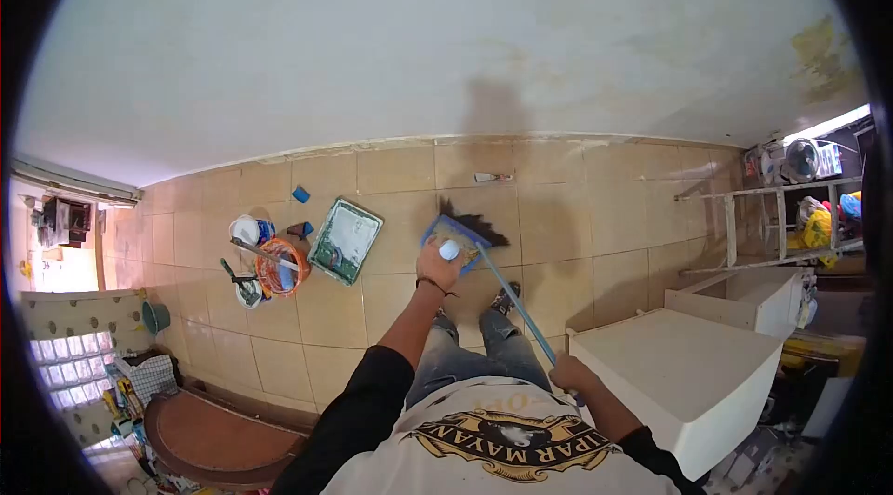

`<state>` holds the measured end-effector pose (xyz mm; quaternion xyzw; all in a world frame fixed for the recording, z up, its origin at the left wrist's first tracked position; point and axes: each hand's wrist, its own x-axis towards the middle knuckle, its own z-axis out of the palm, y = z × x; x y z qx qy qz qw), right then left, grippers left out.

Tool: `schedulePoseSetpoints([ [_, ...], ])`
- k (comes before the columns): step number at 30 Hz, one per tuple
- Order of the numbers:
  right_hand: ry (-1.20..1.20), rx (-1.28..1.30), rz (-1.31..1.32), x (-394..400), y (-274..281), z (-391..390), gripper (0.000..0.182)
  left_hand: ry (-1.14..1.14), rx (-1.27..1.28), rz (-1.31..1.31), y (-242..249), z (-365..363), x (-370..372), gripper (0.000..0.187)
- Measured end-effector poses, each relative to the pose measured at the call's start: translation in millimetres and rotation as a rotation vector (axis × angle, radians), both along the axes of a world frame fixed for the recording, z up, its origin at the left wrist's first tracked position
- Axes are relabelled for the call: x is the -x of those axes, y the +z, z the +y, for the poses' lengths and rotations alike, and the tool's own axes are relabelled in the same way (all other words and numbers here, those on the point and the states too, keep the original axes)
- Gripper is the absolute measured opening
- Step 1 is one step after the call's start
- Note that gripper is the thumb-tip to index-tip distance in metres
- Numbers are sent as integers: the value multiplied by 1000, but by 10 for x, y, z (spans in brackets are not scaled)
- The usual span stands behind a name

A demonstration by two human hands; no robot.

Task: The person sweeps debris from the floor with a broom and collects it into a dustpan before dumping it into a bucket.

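Observation:
My left hand (437, 266) is closed around a white-topped handle (449, 249), seen almost end-on. Just below it is a blue dustpan (431, 236); the joint between handle and pan is hidden. In my right hand (571, 374), beside my hip, is the upper end of a long blue-grey broom stick (526, 316). This stick slants down toward the dustpan and the black bristles (486, 229), which spread over the tiles beside the pan. Past the bristles, near the wall, a scraper (493, 178) lies on the floor.
Left on the tiled floor are a paint tray (346, 240), an orange bucket (282, 267), a white bucket (247, 230) and a paint container (248, 291). A white cabinet (679, 374) stands close on my right, with a ladder (781, 225) beyond. A pale wall (391, 48) rises ahead.

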<state>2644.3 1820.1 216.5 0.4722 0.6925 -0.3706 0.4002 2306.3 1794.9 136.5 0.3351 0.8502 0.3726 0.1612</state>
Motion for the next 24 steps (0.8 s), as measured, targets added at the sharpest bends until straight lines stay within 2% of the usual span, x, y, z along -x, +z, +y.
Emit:
schedulePoseSetpoints([
  [1,-3,-6,-2,-16,159,-26,32,-3,-6,-2,-24,-42,14,16],
  [3,-244,82,4,-119,469,-19,29,-28,-8,-20,-47,-122,39,16],
  [4,-243,74,-1,-152,668,-62,29,-28,-15,-25,-21,-179,46,16],
  [6,-495,29,46,-237,950,-187,24,-37,-64,-82,63,-321,92,15],
  [10,-571,-98,40,-344,871,-256,22,29,-27,-189,148,-579,253,17],
  [15,-468,-185,-10,34,70,-207,32,5,28,-187,137,-692,426,17],
  [17,-342,80,-52,144,-317,-191,40,6,17,-145,127,-688,418,17],
  [18,-338,82,-53,170,-430,-259,40,-21,28,-120,153,-676,409,18],
  [19,-218,63,-65,191,-523,-384,39,-52,41,-92,164,-675,411,19],
  [20,-103,43,-76,169,-581,-508,39,-56,44,-90,175,-674,405,19],
  [23,-104,-80,11,-60,-510,-767,37,-83,76,-87,181,-658,422,20],
  [24,-167,11,-29,-10,-250,-695,36,-84,63,-97,192,-681,422,19],
])
